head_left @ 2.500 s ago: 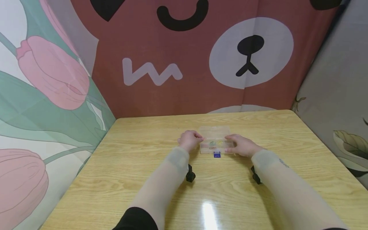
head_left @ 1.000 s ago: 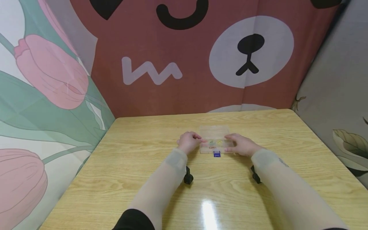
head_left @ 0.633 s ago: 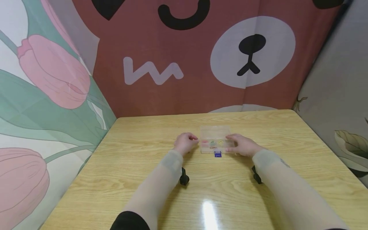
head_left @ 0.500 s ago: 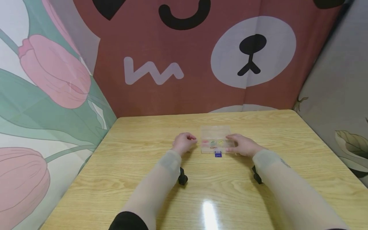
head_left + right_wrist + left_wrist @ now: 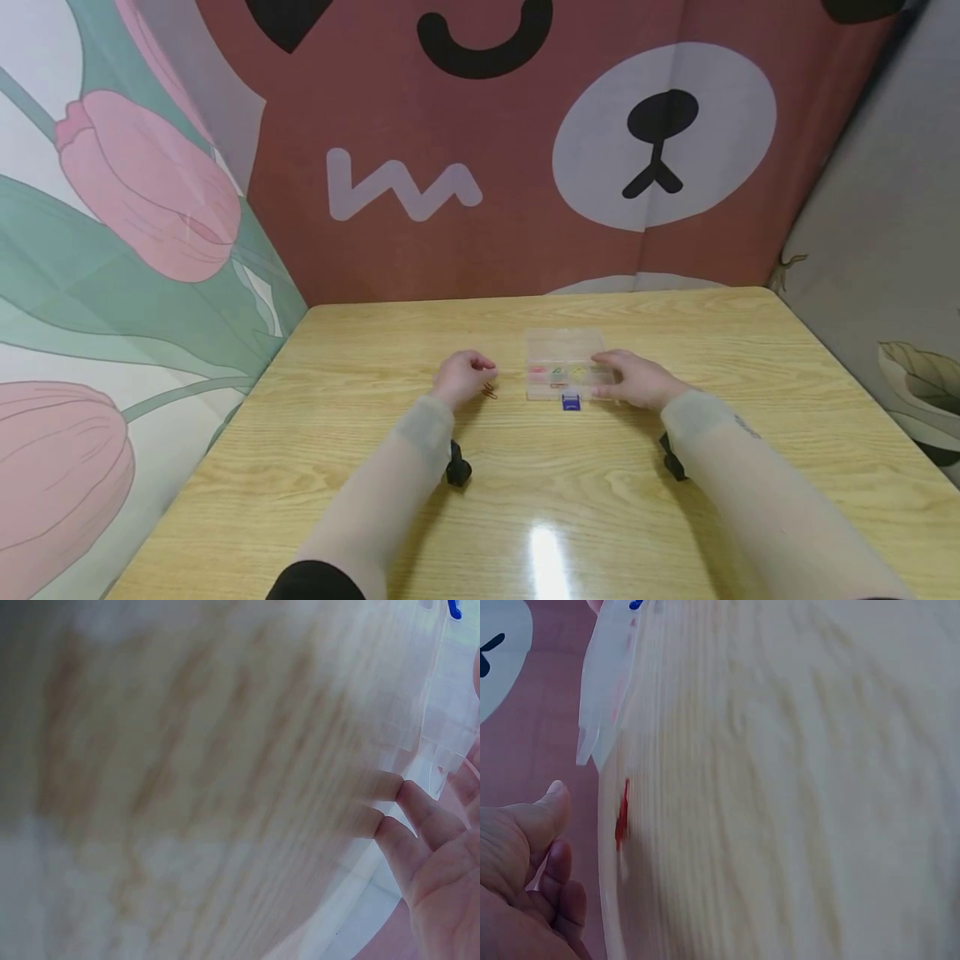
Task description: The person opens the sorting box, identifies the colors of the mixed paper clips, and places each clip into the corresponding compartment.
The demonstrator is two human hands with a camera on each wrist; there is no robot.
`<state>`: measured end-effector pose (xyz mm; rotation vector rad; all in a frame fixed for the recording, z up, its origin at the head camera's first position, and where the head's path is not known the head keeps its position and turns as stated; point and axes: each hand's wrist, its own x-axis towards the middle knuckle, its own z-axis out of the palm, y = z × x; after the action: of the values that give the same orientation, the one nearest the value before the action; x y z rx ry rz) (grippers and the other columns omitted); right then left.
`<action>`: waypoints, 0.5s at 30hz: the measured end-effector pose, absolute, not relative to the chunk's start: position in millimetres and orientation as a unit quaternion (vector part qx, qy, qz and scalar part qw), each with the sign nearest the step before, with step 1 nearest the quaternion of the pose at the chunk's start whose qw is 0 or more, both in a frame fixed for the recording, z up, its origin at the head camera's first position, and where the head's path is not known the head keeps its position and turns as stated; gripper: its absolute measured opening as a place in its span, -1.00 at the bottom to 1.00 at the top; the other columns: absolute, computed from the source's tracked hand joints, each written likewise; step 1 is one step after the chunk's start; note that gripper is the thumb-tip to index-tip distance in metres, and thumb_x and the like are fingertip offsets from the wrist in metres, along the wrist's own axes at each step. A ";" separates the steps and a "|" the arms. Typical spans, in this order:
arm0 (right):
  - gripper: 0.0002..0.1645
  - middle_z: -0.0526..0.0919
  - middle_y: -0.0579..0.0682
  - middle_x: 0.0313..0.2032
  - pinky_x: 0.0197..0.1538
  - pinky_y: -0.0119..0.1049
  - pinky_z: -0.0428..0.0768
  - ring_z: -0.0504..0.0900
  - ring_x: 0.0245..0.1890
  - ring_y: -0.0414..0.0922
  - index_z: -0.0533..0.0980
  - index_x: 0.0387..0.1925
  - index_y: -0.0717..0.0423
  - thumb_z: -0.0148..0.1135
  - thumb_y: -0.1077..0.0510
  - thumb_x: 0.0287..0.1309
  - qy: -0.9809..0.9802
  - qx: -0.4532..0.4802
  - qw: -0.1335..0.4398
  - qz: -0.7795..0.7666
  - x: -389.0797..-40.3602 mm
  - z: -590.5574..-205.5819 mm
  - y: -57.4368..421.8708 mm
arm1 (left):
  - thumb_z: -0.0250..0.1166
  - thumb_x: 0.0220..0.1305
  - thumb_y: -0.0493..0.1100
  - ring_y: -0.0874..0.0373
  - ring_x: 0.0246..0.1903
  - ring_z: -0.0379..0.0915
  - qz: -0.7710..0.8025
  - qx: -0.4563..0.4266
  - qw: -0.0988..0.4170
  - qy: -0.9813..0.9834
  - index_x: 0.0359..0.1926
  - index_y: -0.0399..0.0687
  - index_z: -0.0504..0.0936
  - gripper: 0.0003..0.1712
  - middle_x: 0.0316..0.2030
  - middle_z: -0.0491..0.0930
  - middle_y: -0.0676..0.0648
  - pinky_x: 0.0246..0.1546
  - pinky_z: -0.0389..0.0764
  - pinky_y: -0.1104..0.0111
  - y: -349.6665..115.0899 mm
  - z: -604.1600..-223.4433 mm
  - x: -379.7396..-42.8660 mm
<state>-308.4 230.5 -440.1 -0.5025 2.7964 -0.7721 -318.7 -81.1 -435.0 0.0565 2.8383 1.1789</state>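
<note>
A clear plastic compartment box (image 5: 536,394) lies on the table with its lid (image 5: 564,343) raised at the back and a blue latch (image 5: 571,402) in front. Small pink, green and yellow pieces show in its compartments. My right hand (image 5: 641,379) holds the box's right end, thumb towards the front and fingers towards the back. Left of the box, my left hand (image 5: 461,377) hovers with loosely curled fingers; nothing shows between them. Beside its fingertips lie red paper clips (image 5: 490,390), seen in the left wrist view as a thin red shape (image 5: 622,816) on the wood.
The wood-grain table (image 5: 360,467) runs back to a brown hanging with a bear print (image 5: 450,250). A flowered cloth (image 5: 150,333) hangs on the left and a grey one (image 5: 885,250) on the right. A light reflection shines near the table's front.
My left hand has drawn back leftwards from the box's left compartment, and the red paper clips on the table have come into view. My right hand has stayed at the box.
</note>
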 end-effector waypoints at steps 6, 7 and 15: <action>-0.08 0.14 0.33 0.38 0.31 0.22 0.07 0.10 0.36 0.32 0.19 0.40 0.22 0.26 -0.18 0.19 0.944 -0.167 0.101 -0.265 -307.9 -439.0 229.7 | 0.33 0.26 -0.04 0.13 -0.25 0.44 0.405 0.011 0.050 0.913 -0.24 0.06 0.67 -0.88 -0.27 0.58 0.05 -0.16 0.43 0.22 -94.0 -439.7 -315.0; -0.08 0.14 0.33 0.38 0.31 0.22 0.07 0.10 0.36 0.32 0.19 0.40 0.22 0.26 -0.19 0.19 0.944 -0.166 0.102 -0.265 -308.1 -439.1 229.7 | 0.33 0.26 -0.05 0.13 -0.25 0.44 0.408 0.013 0.051 0.911 -0.24 0.05 0.68 -0.88 -0.26 0.58 0.04 -0.16 0.43 0.23 -95.7 -440.8 -314.4; -0.10 0.14 0.33 0.38 0.30 0.23 0.10 0.13 0.34 0.32 0.18 0.40 0.21 0.26 -0.16 0.21 0.945 -0.170 0.100 -0.262 -309.3 -440.8 231.1 | 0.38 0.21 -0.11 0.14 -0.28 0.45 0.424 0.017 0.072 0.903 -0.31 -0.02 0.65 -0.89 -0.30 0.59 0.02 -0.22 0.46 0.29 -102.7 -449.3 -312.0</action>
<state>-309.3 231.1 -440.8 -0.5034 2.7931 -0.7737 -312.0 -102.7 -449.3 0.0509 2.7128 1.2733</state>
